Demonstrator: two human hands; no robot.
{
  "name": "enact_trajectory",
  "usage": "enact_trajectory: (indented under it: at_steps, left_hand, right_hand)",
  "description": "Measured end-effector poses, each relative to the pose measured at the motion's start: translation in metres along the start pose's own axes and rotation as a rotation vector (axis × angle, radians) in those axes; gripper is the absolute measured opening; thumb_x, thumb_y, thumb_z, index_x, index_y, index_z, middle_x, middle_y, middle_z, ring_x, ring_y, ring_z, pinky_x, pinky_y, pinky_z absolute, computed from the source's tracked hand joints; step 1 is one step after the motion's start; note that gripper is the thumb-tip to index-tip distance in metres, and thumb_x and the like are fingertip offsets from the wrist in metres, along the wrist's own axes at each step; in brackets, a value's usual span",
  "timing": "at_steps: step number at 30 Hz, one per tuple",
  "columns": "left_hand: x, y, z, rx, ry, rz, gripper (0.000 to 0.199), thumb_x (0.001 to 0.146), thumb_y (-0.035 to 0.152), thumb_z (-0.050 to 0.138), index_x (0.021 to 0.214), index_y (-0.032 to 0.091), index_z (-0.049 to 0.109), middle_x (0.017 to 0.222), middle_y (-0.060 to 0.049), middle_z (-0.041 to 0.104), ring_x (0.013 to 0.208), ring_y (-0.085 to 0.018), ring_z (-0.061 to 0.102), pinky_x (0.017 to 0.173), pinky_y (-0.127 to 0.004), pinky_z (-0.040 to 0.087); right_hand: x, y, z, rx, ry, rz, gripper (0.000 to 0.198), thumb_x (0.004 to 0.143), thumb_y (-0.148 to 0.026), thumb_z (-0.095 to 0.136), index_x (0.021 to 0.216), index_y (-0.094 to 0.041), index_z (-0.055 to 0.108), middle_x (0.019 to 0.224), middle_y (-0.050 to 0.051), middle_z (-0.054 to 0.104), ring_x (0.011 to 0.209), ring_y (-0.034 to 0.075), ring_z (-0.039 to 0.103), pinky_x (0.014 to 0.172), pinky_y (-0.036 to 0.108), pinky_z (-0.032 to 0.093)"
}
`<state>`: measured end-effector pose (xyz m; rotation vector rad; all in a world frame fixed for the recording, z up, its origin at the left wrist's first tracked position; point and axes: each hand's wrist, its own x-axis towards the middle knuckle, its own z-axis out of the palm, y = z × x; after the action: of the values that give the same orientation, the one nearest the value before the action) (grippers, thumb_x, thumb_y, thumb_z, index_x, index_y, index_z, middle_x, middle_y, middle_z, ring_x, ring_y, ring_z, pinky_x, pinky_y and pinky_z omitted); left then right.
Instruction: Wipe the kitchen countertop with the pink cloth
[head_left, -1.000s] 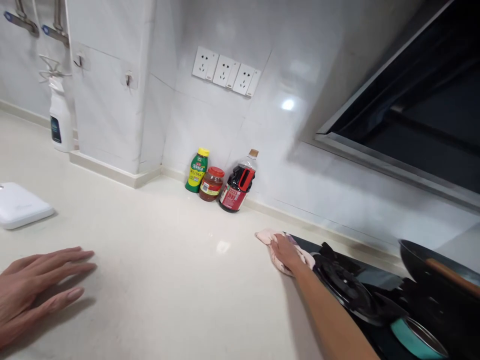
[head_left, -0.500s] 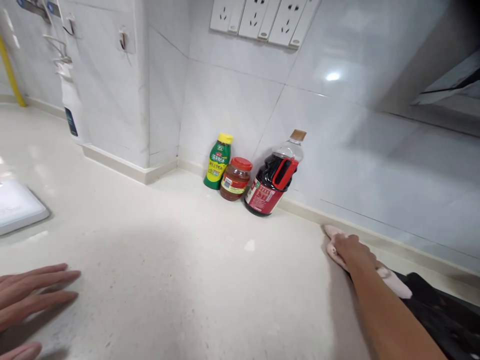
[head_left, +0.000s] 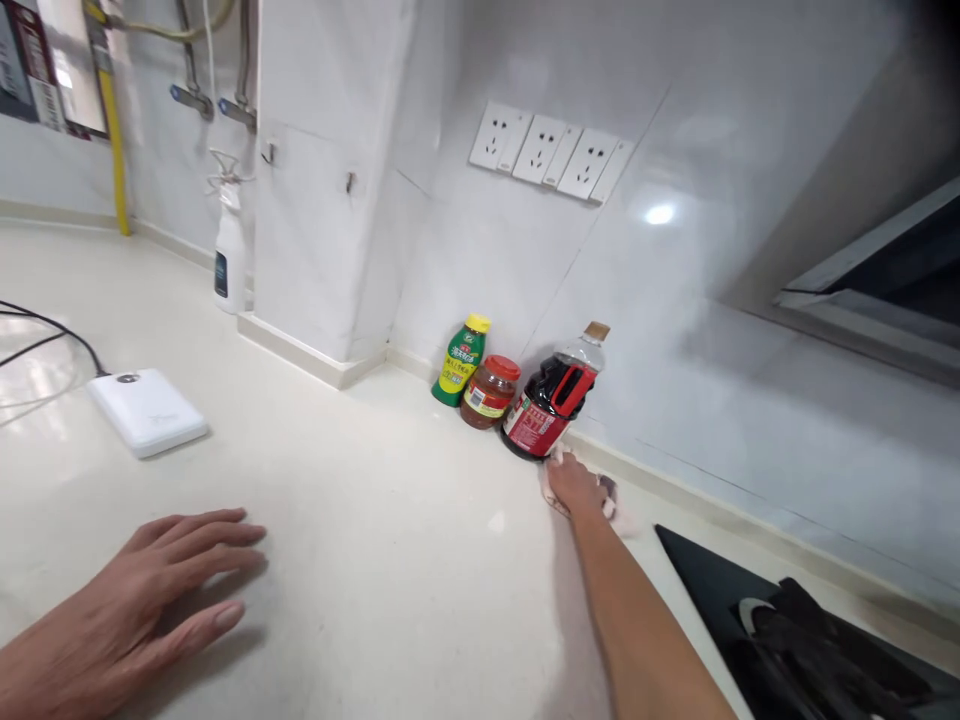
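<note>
My right hand (head_left: 576, 484) is closed on a pale pink cloth (head_left: 622, 518), pressed to the white countertop (head_left: 390, 590) close to the wall. Just beyond it stands a large bottle of dark sauce (head_left: 536, 425) with a red handle and brown cap. Beside that bottle are a red-lidded jar (head_left: 489, 392) and a green squeeze bottle (head_left: 459, 362) with a yellow cap. My left hand (head_left: 161, 590) is open at the lower left, fingers stretched out over the counter, holding nothing. Whether its fingertips touch the surface I cannot tell.
A black stove top (head_left: 705, 580) lies at the right. To the left are a white power bank-like device (head_left: 150, 412) with a black cable and a white spray bottle (head_left: 231, 255) by the wall corner. Socket panels (head_left: 540, 150) are on the tiled wall.
My right hand has slid the cloth leftward along the wall, from the stove's edge to the sauce bottle. The view has shifted, showing more of my open left hand and the white device.
</note>
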<state>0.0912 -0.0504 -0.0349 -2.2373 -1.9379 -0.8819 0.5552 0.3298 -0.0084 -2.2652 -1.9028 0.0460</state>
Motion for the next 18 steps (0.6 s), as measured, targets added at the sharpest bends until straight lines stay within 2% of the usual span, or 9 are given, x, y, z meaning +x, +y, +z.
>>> enact_trajectory:
  at_steps: [4, 6, 9, 11, 13, 15, 18]
  left_hand:
    - [0.007, 0.004, -0.009, -0.023, -0.051, 0.057, 0.034, 0.093, 0.054, 0.059, 0.122, 0.045, 0.075, 0.130, 0.005, 0.073, 0.128, -0.030, 0.063, 0.101, -0.043, 0.055]
    - [0.008, 0.008, -0.011, -0.003, -0.059, 0.064, 0.034, 0.096, 0.054, 0.057, 0.123, 0.041, 0.075, 0.132, 0.003, 0.072, 0.131, -0.030, 0.061, 0.105, -0.045, 0.052]
    - [0.007, 0.014, -0.013, 0.019, -0.062, 0.094, 0.037, 0.099, 0.056, 0.053, 0.123, 0.037, 0.075, 0.135, -0.001, 0.070, 0.132, -0.030, 0.059, 0.108, -0.046, 0.048]
    - [0.007, 0.016, -0.014, 0.021, -0.051, 0.101, 0.039, 0.099, 0.057, 0.052, 0.122, 0.035, 0.075, 0.134, -0.003, 0.070, 0.132, -0.029, 0.059, 0.108, -0.045, 0.047]
    - [0.006, 0.015, -0.014, 0.021, -0.045, 0.097, 0.041, 0.099, 0.059, 0.052, 0.121, 0.034, 0.076, 0.134, -0.003, 0.071, 0.132, -0.029, 0.059, 0.108, -0.043, 0.047]
    - [0.005, 0.013, -0.013, 0.024, -0.041, 0.093, 0.043, 0.098, 0.061, 0.051, 0.120, 0.034, 0.076, 0.135, -0.002, 0.071, 0.132, -0.029, 0.059, 0.108, -0.042, 0.046]
    - [0.005, 0.010, -0.011, 0.039, -0.034, 0.087, 0.044, 0.098, 0.062, 0.051, 0.122, 0.034, 0.076, 0.135, -0.002, 0.071, 0.132, -0.029, 0.060, 0.109, -0.041, 0.045]
  right_hand:
    - [-0.052, -0.009, -0.013, -0.005, 0.000, -0.023, 0.056, 0.102, -0.041, 0.025, 0.143, -0.013, 0.051, 0.142, 0.023, 0.056, 0.133, 0.041, 0.051, 0.108, 0.067, 0.035]
    - [-0.084, -0.016, -0.018, -0.001, -0.001, -0.086, 0.058, 0.101, -0.040, 0.025, 0.146, -0.013, 0.050, 0.145, 0.024, 0.053, 0.135, 0.043, 0.047, 0.108, 0.069, 0.033]
    - [-0.141, -0.042, -0.022, 0.021, 0.003, -0.234, 0.058, 0.101, -0.044, 0.030, 0.149, -0.018, 0.050, 0.157, 0.022, 0.039, 0.144, 0.044, 0.034, 0.112, 0.067, 0.030]
    - [-0.186, -0.065, -0.022, 0.047, -0.012, -0.375, 0.056, 0.100, -0.046, 0.036, 0.148, -0.021, 0.052, 0.157, 0.020, 0.037, 0.144, 0.043, 0.034, 0.113, 0.066, 0.029]
    - [-0.234, -0.088, -0.021, 0.079, -0.050, -0.561, 0.052, 0.099, -0.045, 0.044, 0.146, -0.027, 0.054, 0.148, 0.016, 0.048, 0.137, 0.038, 0.042, 0.114, 0.060, 0.032]
    - [-0.276, -0.106, -0.019, 0.148, -0.091, -0.809, 0.052, 0.096, -0.043, 0.052, 0.147, -0.033, 0.051, 0.141, 0.009, 0.055, 0.132, 0.030, 0.047, 0.116, 0.050, 0.033]
    - [-0.305, -0.118, -0.017, 0.294, -0.140, -1.163, 0.055, 0.093, -0.041, 0.060, 0.147, -0.035, 0.048, 0.142, 0.002, 0.057, 0.134, 0.022, 0.046, 0.121, 0.044, 0.024]
